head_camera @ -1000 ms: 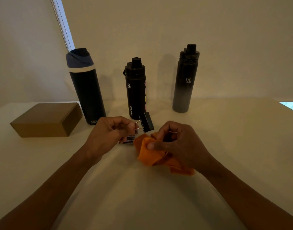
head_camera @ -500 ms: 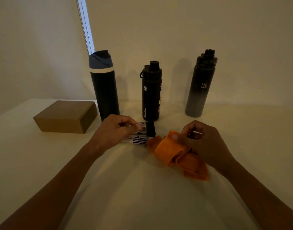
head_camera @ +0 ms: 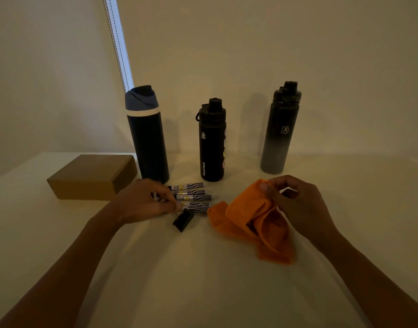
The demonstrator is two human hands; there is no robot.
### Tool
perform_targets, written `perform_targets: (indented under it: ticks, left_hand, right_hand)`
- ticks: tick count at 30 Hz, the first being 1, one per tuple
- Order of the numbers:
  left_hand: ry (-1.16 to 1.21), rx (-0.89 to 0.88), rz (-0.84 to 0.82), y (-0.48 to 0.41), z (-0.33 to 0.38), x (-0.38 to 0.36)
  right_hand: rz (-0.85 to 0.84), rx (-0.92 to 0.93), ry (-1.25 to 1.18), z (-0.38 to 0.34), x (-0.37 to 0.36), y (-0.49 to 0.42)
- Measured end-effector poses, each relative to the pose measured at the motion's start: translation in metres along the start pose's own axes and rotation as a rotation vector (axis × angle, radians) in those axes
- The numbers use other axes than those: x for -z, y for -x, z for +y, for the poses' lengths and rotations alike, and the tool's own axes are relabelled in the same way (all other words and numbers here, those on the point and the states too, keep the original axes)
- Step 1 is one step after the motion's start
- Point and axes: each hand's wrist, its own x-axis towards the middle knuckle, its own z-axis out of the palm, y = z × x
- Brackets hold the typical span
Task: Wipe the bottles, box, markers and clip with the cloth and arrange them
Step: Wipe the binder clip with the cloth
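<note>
Three dark bottles stand at the back of the table: a blue-lidded one (head_camera: 147, 136), a shorter black one (head_camera: 212, 143) and a black-to-grey one (head_camera: 280, 131). A brown cardboard box (head_camera: 89, 177) lies at the left. Several striped markers (head_camera: 193, 196) lie side by side in front of the bottles. My left hand (head_camera: 144, 201) pinches the wire handles of a black binder clip (head_camera: 183, 219), which touches the table just in front of the markers. My right hand (head_camera: 298, 204) grips an orange cloth (head_camera: 253, 221) that drapes onto the table.
The pale table (head_camera: 203, 280) runs to a wall right behind the bottles. A window-blind strip (head_camera: 118, 41) hangs behind the blue-lidded bottle. The table's left edge lies beyond the box.
My left hand has lowered the clip from beside the cloth down to the table in front of the markers. My right hand and the cloth have drawn apart to the right.
</note>
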Motion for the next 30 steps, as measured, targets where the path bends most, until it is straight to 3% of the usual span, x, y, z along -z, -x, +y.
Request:
perform_targets:
  ticks: [4,7,11,15,19,23,30]
  left_hand:
    - [-0.27,-0.069,0.196,-0.004,-0.005,-0.004]
    - [-0.201,-0.114,0.361,-0.007,-0.008,-0.009]
    - [-0.207,-0.153,0.454,-0.002,0.007,-0.018]
    - [-0.19,-0.261,0.485,-0.004,0.018,-0.036]
    - [-0.132,-0.364,0.473,-0.012,0.029,-0.048]
    - [-0.105,-0.357,0.454,-0.014,0.034,-0.051]
    - [0.05,-0.29,0.451,-0.021,0.028,-0.054]
  right_hand:
    - [0.038,0.017,0.071,0.005,0.001,-0.004]
    - [0.056,0.026,0.101,0.009,0.002,-0.006]
    - [0.036,-0.015,0.078,0.012,0.0,-0.008]
    - [0.024,-0.078,-0.093,0.013,0.0,-0.015]
    - [0.116,-0.158,-0.246,0.024,0.004,-0.041]
    - [0.265,-0.246,-0.124,0.045,0.004,-0.082]
    - [0.255,-0.273,0.105,0.05,-0.017,-0.135]
